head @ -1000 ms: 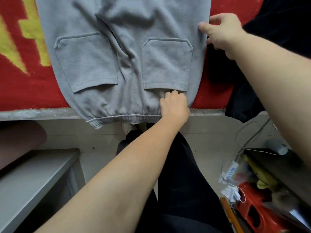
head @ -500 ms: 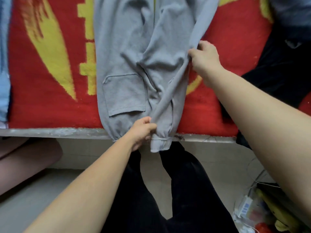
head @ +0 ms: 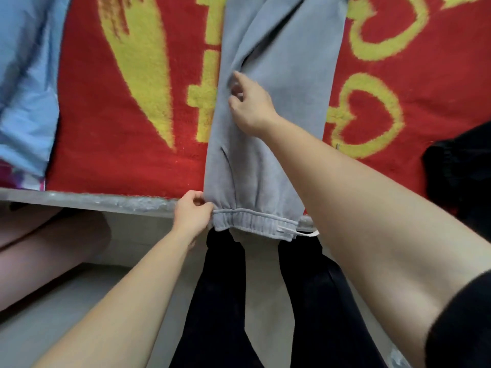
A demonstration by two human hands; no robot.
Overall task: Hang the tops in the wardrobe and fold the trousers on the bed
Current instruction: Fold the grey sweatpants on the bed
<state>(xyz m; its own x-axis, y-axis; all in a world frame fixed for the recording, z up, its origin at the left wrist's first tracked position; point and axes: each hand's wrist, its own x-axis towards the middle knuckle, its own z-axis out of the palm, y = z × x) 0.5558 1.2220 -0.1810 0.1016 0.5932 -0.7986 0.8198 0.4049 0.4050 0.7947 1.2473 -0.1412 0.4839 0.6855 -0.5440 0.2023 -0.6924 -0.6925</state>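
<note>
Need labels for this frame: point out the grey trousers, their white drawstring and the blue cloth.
grey trousers [head: 297,75]: head view, flat cloth of the upper leg.
white drawstring [head: 308,233]: head view, loose end beside the waistband.
blue cloth [head: 26,88]: head view, its middle.

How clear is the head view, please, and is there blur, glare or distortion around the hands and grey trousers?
Head view: soft even light, no glare; right hand slightly smeared on the grey trousers; left hand at the waistband sharper; the wide lens swells the near forearms.
</note>
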